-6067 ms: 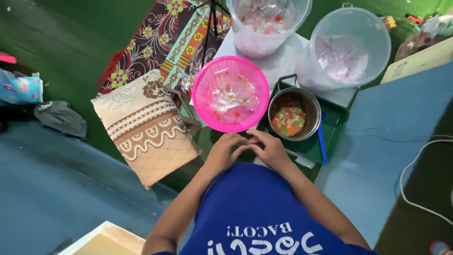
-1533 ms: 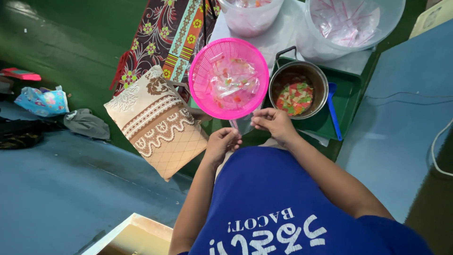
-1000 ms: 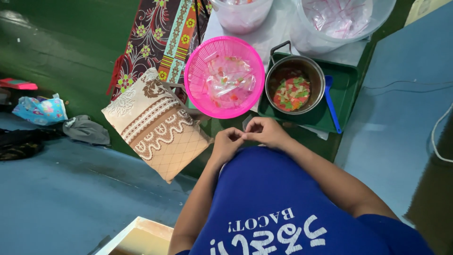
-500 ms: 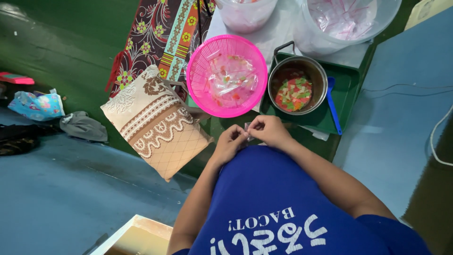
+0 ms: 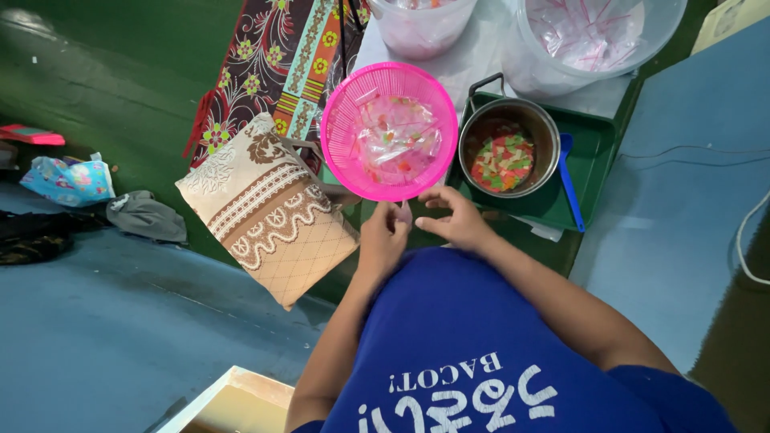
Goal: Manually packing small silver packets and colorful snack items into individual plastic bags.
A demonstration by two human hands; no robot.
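My left hand (image 5: 383,240) and my right hand (image 5: 455,220) meet in front of my blue shirt, just below a round pink mesh basket (image 5: 345,112). Both pinch a small clear plastic packet (image 5: 405,213) between the fingertips; it is mostly hidden by the fingers. The basket holds several clear packets with coloured bits. To its right stands a metal pot (image 5: 545,136) of red, green and yellow pieces on a green tray (image 5: 597,144), near my right hand.
A blue spoon (image 5: 570,183) lies on the tray. Two clear plastic tubs (image 5: 593,36) (image 5: 421,28) stand behind on a white surface. A beige patterned cushion (image 5: 269,212) and floral cloth (image 5: 277,64) lie left. Cloth scraps (image 5: 148,215) sit on the blue floor.
My hands stay together under the basket; the fingers have shifted slightly, the right hand's reaching up towards the basket rim. The view has moved a little.
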